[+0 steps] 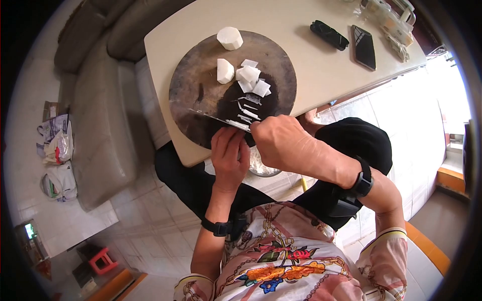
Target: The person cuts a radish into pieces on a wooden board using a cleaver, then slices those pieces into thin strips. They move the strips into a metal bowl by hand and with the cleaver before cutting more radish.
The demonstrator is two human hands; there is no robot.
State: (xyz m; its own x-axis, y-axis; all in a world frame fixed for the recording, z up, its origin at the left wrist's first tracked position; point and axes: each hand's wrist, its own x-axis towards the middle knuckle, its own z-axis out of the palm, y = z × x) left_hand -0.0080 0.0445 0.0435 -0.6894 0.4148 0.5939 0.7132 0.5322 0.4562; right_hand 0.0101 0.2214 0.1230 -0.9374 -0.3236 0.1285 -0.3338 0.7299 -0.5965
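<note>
My right hand (281, 140) is closed around the handle of a knife, which the fist mostly hides. The thin knife blade (213, 117) points left across the near part of a round wooden chopping board (188, 85). My left hand (229, 155) has its fingers bent and held together at the board's near edge, fingertips close against the blade; what lies under them is hidden. Thin white strips (247, 113), apparently white radish, lie just beyond the blade. Farther up is a pile of thin white slices (249, 78), beside a cut white chunk (225, 71) and a larger peeled chunk (230, 38).
Below the table edge, partly behind my right hand, a bowl (263, 168) holds white shreds. On the cream table (301, 65) lie a black case (329, 35) and a phone (363, 47), with plastic containers (394, 25) at the far right. A grey sofa (103, 115) stands at left.
</note>
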